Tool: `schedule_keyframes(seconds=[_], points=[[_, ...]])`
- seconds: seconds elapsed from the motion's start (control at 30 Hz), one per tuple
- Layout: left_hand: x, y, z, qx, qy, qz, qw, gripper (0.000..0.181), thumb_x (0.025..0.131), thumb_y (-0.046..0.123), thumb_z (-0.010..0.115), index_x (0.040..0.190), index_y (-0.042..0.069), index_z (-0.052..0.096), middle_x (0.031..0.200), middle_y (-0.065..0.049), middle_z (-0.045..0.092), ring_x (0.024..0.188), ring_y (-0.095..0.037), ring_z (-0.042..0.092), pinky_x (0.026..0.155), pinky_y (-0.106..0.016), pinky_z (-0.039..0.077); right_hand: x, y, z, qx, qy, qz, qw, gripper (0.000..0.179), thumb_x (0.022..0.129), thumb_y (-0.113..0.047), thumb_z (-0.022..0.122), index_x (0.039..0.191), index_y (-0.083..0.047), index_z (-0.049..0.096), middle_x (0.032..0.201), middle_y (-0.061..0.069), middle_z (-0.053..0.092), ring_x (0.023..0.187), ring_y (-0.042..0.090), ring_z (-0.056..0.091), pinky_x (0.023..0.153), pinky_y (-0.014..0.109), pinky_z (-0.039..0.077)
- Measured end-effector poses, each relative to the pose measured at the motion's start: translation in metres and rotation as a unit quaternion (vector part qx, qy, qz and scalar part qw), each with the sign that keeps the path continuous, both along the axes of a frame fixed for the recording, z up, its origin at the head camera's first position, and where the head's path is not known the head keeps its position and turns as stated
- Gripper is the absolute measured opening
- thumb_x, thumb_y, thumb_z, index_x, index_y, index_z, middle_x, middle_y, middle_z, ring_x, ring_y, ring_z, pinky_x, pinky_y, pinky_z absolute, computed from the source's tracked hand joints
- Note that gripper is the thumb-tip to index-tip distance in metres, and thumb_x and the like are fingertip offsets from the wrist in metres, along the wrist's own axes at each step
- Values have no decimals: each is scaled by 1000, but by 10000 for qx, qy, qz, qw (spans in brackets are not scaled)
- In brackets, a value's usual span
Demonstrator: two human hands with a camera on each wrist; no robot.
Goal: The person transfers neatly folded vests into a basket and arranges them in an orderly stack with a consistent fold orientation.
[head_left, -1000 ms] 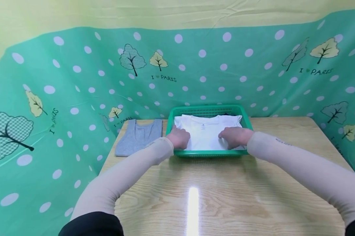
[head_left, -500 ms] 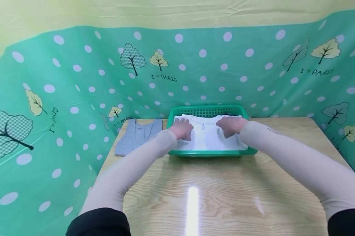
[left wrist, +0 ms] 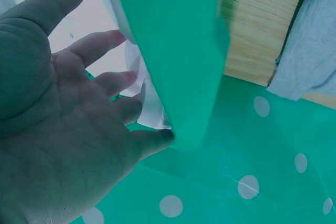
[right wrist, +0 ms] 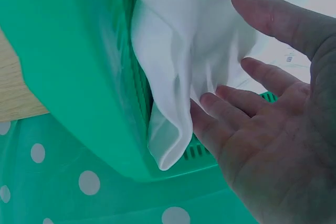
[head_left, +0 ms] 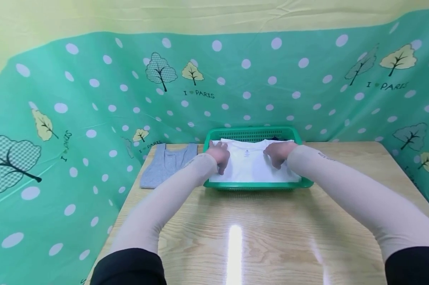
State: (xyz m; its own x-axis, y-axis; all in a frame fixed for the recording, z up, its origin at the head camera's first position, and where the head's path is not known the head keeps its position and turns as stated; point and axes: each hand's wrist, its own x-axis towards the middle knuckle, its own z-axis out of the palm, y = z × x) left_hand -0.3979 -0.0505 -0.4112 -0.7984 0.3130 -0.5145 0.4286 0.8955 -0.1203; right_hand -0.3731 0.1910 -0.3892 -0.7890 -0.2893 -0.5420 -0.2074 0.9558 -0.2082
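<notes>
A white short-sleeved shirt [head_left: 248, 166] with a small print below its neckline lies folded flat in a green plastic basket [head_left: 253, 185]. My left hand [head_left: 219, 155] is over the shirt's left side; in the left wrist view its spread fingers [left wrist: 114, 83] reach the cloth edge along the basket wall. Over the shirt's right side is my right hand [head_left: 279, 153]. Seen from the right wrist, its fingers [right wrist: 231, 109] are extended against the shirt's folded edge [right wrist: 170, 145], with the thumb apart from them. Neither hand grips the cloth.
A folded grey tank top [head_left: 168, 164] lies left of the basket on the wooden table [head_left: 271, 233]. Something dark [head_left: 275, 138] shows behind the shirt at the basket's back right. A green dotted curtain [head_left: 246, 79] hangs close behind the table.
Both hands have moved toward the back of the basket since a second ago, and their fingers have straightened from a more curled shape. The shirt stays nearly in place.
</notes>
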Motion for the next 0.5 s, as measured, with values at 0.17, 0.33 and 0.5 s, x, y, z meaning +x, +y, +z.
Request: schedule_keyframes(seconds=[0.17,0.33,0.5], points=[[3,-1,3,-32,137,-83,9999,25,89,26,86,110,16,78,171,-16,28,160,-38,5,123,-62,-6,2,1,4,65,176,65,9998,75,90,-7,75,159,-9,46,160,21,43,130,39,44,110,68,37],[20,-5,18,173,8,-147,9997,10,93,28,82,95,19,79,145,-10,63,159,-39,11,123,-62,-8,9,-2,1,204,232,559,9980,73,92,-7,73,159,-6,45,157,21,47,129,37,48,112,62,38],[33,-9,20,259,-270,-159,9992,11,95,28,79,98,17,78,135,-9,69,152,-38,32,123,-64,-6,24,-4,-9,173,-85,546,9983,75,93,-13,76,161,-11,43,158,19,47,126,36,49,109,61,42]])
